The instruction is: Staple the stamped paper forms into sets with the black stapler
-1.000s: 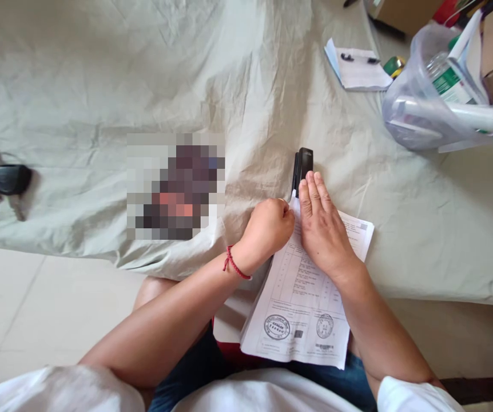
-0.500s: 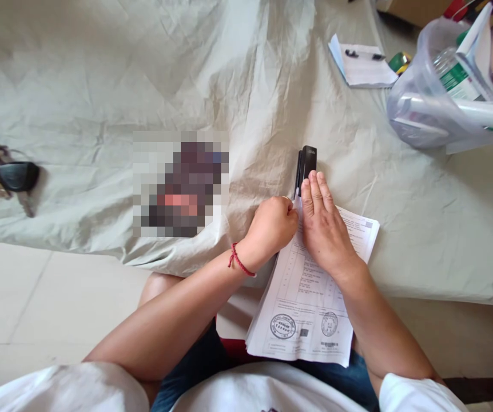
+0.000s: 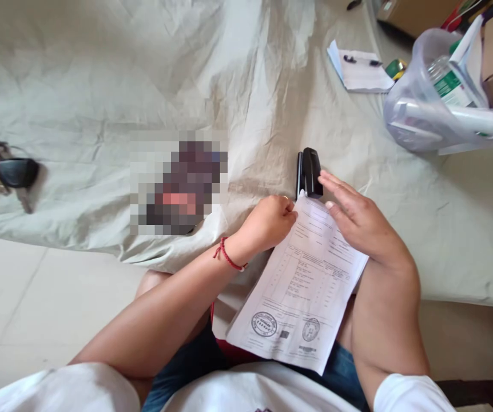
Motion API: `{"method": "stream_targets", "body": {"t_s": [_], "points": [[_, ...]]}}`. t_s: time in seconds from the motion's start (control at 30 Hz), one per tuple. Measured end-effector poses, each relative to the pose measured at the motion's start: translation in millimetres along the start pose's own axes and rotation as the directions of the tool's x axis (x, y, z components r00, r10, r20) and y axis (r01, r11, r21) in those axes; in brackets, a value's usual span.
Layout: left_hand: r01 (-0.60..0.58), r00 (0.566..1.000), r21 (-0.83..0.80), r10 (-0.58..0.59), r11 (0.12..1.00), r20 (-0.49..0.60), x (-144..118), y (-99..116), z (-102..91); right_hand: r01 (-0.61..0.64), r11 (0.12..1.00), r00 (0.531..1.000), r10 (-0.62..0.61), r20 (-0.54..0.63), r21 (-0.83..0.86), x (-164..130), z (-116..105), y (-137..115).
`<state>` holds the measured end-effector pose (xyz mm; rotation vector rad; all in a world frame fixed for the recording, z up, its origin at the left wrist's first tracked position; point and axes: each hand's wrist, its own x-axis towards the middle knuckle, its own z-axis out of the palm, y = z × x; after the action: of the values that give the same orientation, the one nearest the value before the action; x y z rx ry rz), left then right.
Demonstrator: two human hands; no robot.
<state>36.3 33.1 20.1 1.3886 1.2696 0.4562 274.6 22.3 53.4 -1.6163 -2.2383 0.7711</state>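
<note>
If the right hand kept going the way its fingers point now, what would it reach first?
Most likely the black stapler. The right hand lies open over the paper stack, fingers aimed up-left, their tips just short of the stapler's near end. Its height above the cloth is hard to judge.

The sheaf of papers (image 3: 300, 292) lies half on the table edge, half over the lap. A stapler (image 3: 309, 173) stands just behind its top corner. Keys (image 3: 2, 174) lie far left on the cloth (image 3: 100, 86). A notepad (image 3: 360, 68) and a plastic bag (image 3: 426, 109) are behind, to the right.
</note>
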Motion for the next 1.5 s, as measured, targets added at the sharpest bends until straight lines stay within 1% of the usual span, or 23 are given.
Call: {"method": "stream_targets", "body": {"t_s": [0.07,0.13,0.17,0.23,0.3,0.33,0.37,0.43,0.5,0.6,0.7,0.77,0.83,0.9,0.97,1.03,1.13,1.23,1.3,1.33,1.37,1.43,1.5], "points": [[-0.018,0.997,-0.007,0.018,1.0,0.082,0,2,-6.6,-0.104,0.991,0.992,0.11,-0.069,0.08,-5,-12,6],[-0.033,0.983,-0.002,0.033,0.999,0.183,0,3,-12.7,-0.211,0.961,0.968,0.231,-0.096,0.181,-12,-22,14],[-0.046,0.969,-0.008,0.047,0.999,0.242,0,3,-15.2,-0.253,0.94,0.957,0.278,-0.086,0.228,-15,-25,17],[-0.083,0.928,-0.057,0.098,0.995,0.359,0,1,-18.4,-0.31,0.9,0.943,0.332,-0.022,0.306,-19,-31,22],[-0.092,0.895,-0.161,0.153,0.983,0.42,1,-2,-19.3,-0.342,0.865,0.937,0.343,0.066,0.368,-22,-36,22],[-0.079,0.894,-0.221,0.167,0.972,0.416,1,-3,-19.1,-0.351,0.849,0.935,0.338,0.104,0.396,-23,-38,20],[-0.06,0.904,-0.277,0.17,0.959,0.392,2,-5,-18.6,-0.36,0.834,0.933,0.331,0.142,0.418,-24,-40,18],[-0.025,0.944,-0.359,0.141,0.933,0.299,2,-6,-17.2,-0.369,0.82,0.929,0.317,0.19,0.437,-26,-45,14],[-0.014,0.977,-0.418,0.101,0.908,0.187,2,-6,-15.8,-0.363,0.832,0.93,0.301,0.209,0.419,-30,-53,15],[-0.026,0.996,-0.53,0.069,0.847,0.061,3,-6,-14.6,-0.352,0.862,0.936,0.314,0.16,0.365,-40,-67,25],[-0.061,0.998,-0.614,0.056,0.787,-0.027,7,-7,-14.7,-0.376,0.857,0.92,0.39,0.035,0.353,-48,-75,39],[-0.089,0.995,-0.65,0.035,0.755,-0.096,10,-9,-14.6,-0.34,0.817,0.902,0.424,-0.085,0.465,-48,-73,45],[-0.126,0.986,-0.681,0.019,0.721,-0.163,13,-10,-13.5,-0.219,0.755,0.87,0.437,-0.227,0.618,-42,-65,46],[-0.165,0.981,-0.714,0.035,0.681,-0.193,13,-9,-11.0,-0.097,0.702,0.833,0.445,-0.329,0.706,-32,-54,44],[-0.158,0.987,-0.745,0.084,0.647,-0.137,12,-8,-7.9,0.011,0.669,0.784,0.456,-0.422,0.744,-21,-44,43],[-0.094,0.991,-0.764,0.134,0.638,-0.009,9,-7,-5.3,0.09,0.655,0.734,0.466,-0.494,0.751,-13,-39,43],[0.014,0.97,-0.73,0.167,0.683,0.174,6,-8,-3.1,0.173,0.66,0.647,0.483,-0.59,0.731,-5,-38,47],[0.055,0.954,-0.668,0.159,0.742,0.256,4,-13,-1.4,0.225,0.661,0.565,0.51,-0.649,0.716,-1,-38,51],[0.056,0.952,-0.655,0.157,0.754,0.262,4,-15,-0.1,0.247,0.656,0.539,0.519,-0.663,0.714,0,-37,50],[0.047,0.954,-0.661,0.162,0.749,0.252,4,-15,0.6,0.251,0.653,0.545,0.515,-0.662,0.715,-1,-37,49],[0.032,0.957,-0.675,0.172,0.738,0.234,5,-16,1.3,0.246,0.649,0.568,0.505,-0.65,0.72,-2,-36,47],[-0.007,0.965,-0.71,0.19,0.704,0.179,6,-16,2.4,0.207,0.637,0.641,0.485,-0.595,0.742,-4,-35,41],[-0.045,0.975,-0.742,0.192,0.669,0.113,9,-16,3.4,0.133,0.62,0.708,0.486,-0.512,0.773,-7,-35,37]]}}
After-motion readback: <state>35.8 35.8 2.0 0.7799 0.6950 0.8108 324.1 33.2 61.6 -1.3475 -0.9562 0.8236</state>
